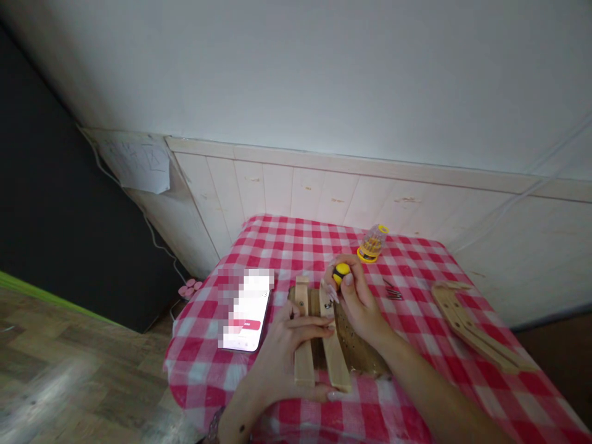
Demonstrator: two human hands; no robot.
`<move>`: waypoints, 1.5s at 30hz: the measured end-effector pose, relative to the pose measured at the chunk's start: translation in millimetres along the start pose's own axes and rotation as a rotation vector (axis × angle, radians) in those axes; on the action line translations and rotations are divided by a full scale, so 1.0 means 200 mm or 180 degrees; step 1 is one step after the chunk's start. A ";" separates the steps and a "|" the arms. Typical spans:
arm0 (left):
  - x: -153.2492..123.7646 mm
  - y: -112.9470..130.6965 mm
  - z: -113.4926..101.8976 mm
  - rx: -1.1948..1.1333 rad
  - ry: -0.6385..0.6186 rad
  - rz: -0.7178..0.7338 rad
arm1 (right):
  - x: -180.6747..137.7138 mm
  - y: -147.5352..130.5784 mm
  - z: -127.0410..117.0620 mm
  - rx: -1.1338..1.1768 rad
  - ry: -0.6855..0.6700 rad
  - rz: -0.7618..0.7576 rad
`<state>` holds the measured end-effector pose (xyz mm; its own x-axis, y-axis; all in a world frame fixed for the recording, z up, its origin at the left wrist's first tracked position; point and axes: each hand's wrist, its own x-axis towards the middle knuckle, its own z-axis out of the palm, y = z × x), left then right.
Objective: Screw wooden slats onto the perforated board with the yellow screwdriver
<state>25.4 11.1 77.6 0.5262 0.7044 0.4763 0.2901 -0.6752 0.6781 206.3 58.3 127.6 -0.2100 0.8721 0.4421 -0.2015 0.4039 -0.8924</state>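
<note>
My right hand [363, 305] grips a screwdriver [342, 272] by its short yellow and black handle, held upright over a pale wooden leg [338, 367]. A dark screw head [328, 304] shows at the leg, just under the fingers; whether the tip sits in it is hidden. My left hand [280, 354] is spread around this leg and a second pale wooden leg [304, 364], its fingers across them and its thumb by their near ends. Both legs lie on a brown wooden board [358, 345] with small holes.
A lit phone [250, 314] lies left of the board on the checked tablecloth [203, 370]. Behind stands a clear screwdriver-bit case [372, 243]. Several loose screws [393, 293] lie to the right, and more angled wooden pieces [476, 333] beyond. A panelled wall [277, 188] borders the back.
</note>
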 end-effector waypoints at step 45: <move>-0.05 -0.05 0.05 0.0000 0.0230 0.0204 | -0.01 -0.02 -0.01 0.0569 0.0100 0.0277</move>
<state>25.0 9.9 60.8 0.4847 0.6737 0.5579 0.2576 -0.7195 0.6450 208.7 55.7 129.3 -0.2046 0.9109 0.3585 -0.3513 0.2735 -0.8954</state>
